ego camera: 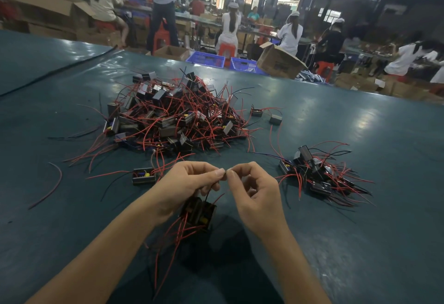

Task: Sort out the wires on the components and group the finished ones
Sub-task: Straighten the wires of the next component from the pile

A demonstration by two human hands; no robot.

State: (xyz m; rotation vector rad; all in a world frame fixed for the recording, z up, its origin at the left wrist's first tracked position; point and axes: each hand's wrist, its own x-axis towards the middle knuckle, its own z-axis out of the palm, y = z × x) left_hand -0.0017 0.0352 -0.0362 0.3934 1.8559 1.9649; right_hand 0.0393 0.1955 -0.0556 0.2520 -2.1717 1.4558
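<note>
Head view: left hand (pixel 189 183) and right hand (pixel 254 190) pinch one wire (pixel 206 196) (fingers clamped on it). Its component (pixel 198 212) hangs nearer than the pile (pixel 177 116). A smaller group (pixel 319 174) lies right of the pile on the worktop (pixel 360 243).

Glossy teal table cover (pixel 336 135), cardboard boxes (pixel 278 62), plastic crates (pixel 206 59)

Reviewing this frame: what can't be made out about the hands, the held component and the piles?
Head view throughout.
Wires pinched between left hand and right hand: ends hidden by fingertips; joined or apart, cannot tell.
Component hanging below: blurred, markings unreadable.
Big pile and small pile: tangle hides the counts.
</note>
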